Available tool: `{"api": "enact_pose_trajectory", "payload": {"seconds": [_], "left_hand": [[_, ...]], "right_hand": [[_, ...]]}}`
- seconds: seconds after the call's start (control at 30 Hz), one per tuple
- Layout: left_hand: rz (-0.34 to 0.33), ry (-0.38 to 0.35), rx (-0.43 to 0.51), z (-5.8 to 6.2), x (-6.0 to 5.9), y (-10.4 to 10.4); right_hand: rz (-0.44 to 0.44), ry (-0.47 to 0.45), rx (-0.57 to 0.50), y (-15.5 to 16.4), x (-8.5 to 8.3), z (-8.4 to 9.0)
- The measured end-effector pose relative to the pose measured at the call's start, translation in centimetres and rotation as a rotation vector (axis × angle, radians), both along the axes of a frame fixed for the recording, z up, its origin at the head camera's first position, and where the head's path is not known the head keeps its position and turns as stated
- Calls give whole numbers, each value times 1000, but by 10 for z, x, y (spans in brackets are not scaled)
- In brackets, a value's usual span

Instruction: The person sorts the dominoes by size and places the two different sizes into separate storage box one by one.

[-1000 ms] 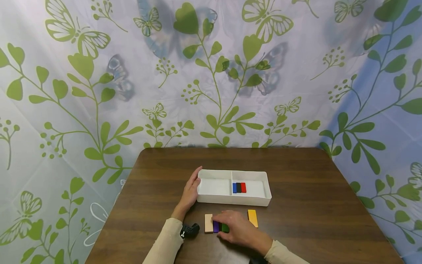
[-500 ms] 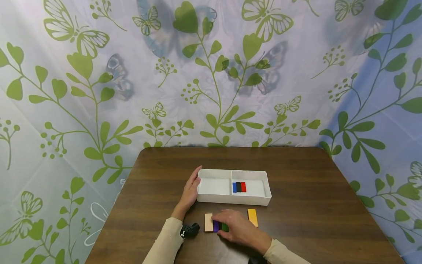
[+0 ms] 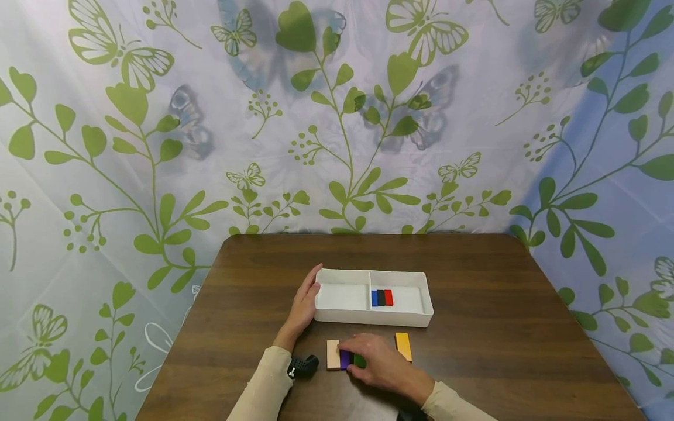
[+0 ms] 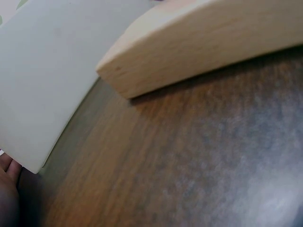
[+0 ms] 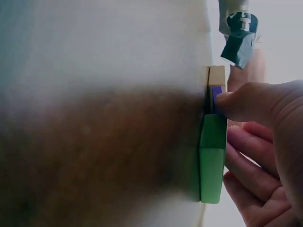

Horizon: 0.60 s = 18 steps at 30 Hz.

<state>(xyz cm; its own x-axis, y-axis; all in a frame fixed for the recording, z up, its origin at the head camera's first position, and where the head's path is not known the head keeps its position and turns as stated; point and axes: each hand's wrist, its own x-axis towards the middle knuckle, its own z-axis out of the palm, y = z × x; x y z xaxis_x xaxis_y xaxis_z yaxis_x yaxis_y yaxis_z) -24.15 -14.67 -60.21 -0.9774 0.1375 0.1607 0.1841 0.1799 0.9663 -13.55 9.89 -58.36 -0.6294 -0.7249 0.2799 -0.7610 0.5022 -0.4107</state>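
Note:
My right hand [image 3: 367, 352] lies over a row of flat blocks on the brown table [image 3: 474, 351]. Its fingers curl along the green block [image 5: 212, 161] and a fingertip touches the purple block [image 5: 216, 97] beside it. A beige block [image 3: 333, 355] ends the row on the left, and a yellow block [image 3: 403, 346] lies apart on the right. My left hand [image 3: 310, 289] rests flat against the left end of the white two-compartment tray [image 3: 368, 318]. Blue [image 3: 374, 299], black [image 3: 381, 299] and red [image 3: 388, 298] blocks lie side by side in the tray's right compartment.
A small black camera [image 3: 304, 366] sits at my left wrist, just left of the beige block. The tray's left compartment holds nothing. A leaf-and-butterfly curtain [image 3: 337, 117] hangs behind the table's far edge.

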Motion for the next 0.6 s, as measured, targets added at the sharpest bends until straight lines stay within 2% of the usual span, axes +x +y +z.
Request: {"api": "enact_pose_trajectory", "payload": {"seconds": [0.2,0.33,0.47,0.6], "left_hand": [[13,12,15,-1,-1,1],[12,12,21,-1,-1,1],[13,9,18,-2,0,0],[13,6,12,-1,0,0]], "right_hand": [[-12,-41,-85,5,-1,7],[1,11,-169,10,-4,12],[14,74,-207,17,-9,17],[13,54,-207,27,-13,25]]}}
